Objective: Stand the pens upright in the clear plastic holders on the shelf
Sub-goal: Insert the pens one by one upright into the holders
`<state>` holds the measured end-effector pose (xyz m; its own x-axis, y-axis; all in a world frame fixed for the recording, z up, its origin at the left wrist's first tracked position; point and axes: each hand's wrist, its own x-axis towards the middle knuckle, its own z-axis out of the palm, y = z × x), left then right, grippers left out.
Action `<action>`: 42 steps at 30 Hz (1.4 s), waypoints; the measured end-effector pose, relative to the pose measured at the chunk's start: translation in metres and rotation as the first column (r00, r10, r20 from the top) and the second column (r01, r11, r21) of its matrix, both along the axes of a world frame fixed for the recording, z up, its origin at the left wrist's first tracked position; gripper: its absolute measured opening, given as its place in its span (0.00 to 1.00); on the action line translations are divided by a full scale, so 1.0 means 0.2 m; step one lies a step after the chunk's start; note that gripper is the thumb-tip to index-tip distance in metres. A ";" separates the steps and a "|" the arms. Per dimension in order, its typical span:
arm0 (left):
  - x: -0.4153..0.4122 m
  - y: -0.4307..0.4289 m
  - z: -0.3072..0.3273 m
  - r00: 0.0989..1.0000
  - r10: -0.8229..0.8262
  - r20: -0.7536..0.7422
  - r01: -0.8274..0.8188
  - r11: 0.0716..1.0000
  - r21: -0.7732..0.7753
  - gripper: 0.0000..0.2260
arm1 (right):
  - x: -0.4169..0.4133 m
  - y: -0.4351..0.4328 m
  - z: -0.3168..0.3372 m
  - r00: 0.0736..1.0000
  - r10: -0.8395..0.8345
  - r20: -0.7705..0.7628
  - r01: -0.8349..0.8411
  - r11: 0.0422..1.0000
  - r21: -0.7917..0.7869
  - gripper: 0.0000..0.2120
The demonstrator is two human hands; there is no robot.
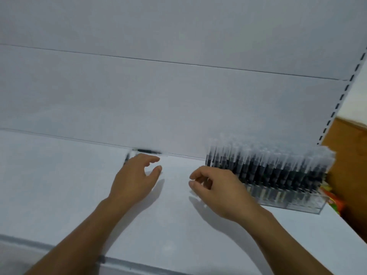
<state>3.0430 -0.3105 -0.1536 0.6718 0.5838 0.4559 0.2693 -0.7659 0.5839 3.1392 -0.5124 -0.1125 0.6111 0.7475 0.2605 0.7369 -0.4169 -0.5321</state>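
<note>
So most of the shot is just the white back panel [178, 96] rising beyond both sets of fingertips, and under the hands there's the flat white shelf [59, 185]. Off to the outer side of the right hand's knuckles sits a clear plastic holder [309, 207], packed full of dark pens [268, 165] with clear caps. They all stand upright in rows, and the nearest row is just beside the back of that hand. The right hand [220, 193] hovers low over the shelf with its fingers curled in toward the thumb. It's too blurry to tell if they're pinching anything. The left hand [135, 179] is a bit apart from it, fingers loosely curved, thumb and forefinger spread, and I can't see anything between them. Right past the left fingertips a loose pen [149, 151] lies flat along the foot of the back panel. A second pen [126, 159] pokes out at an angle by the little-finger side of that hand. Way out past the holder, on the far side from the right fingers, there's a scrap of bright orange and green packets [333, 197], too smeared to read.
</note>
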 end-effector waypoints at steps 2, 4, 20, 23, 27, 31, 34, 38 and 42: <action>-0.04 0.17 -0.02 0.996 0.081 -0.039 -0.082 0.996 -0.023 0.14 | -0.02 0.18 -0.04 0.998 0.062 -0.005 -0.062 0.998 0.010 0.08; -0.06 0.30 -0.04 0.989 0.115 -0.097 -0.118 0.993 -0.023 0.18 | -0.02 0.36 -0.09 0.993 0.119 -0.006 -0.119 0.993 -0.016 0.12; -0.02 0.45 -0.15 0.974 0.006 -0.225 -0.004 1.000 0.012 0.14 | 0.19 1.11 -0.30 0.947 0.016 0.322 0.094 0.942 -0.322 0.20; -0.02 0.45 -0.16 0.982 0.025 -0.190 -0.029 0.999 -0.017 0.14 | 0.19 1.09 -0.30 0.941 -0.037 0.337 0.145 0.943 -0.299 0.20; -0.03 0.45 -0.16 0.984 0.031 -0.174 -0.041 0.998 -0.056 0.16 | 0.14 1.03 -0.29 0.945 -0.029 0.327 0.123 0.954 -0.273 0.14; -0.03 0.44 -0.14 0.990 0.003 -0.144 -0.013 0.998 -0.069 0.17 | 0.06 0.92 -0.27 0.969 -0.054 0.239 0.117 0.959 -0.259 0.09; -0.04 0.43 -0.13 0.994 0.015 -0.106 -0.021 0.998 -0.059 0.17 | 0.01 0.79 -0.26 0.987 -0.009 0.163 0.049 0.969 -0.240 0.10; -0.03 0.42 -0.12 0.976 0.063 -0.207 -0.045 0.995 0.089 0.08 | -0.02 0.58 -0.17 0.987 0.099 -0.129 -0.125 0.970 -0.207 0.09; 0.01 0.41 -0.06 0.888 0.190 -0.419 -0.133 0.978 0.162 0.09 | -0.04 0.34 -0.14 0.957 0.141 -0.255 -0.187 0.969 -0.164 0.11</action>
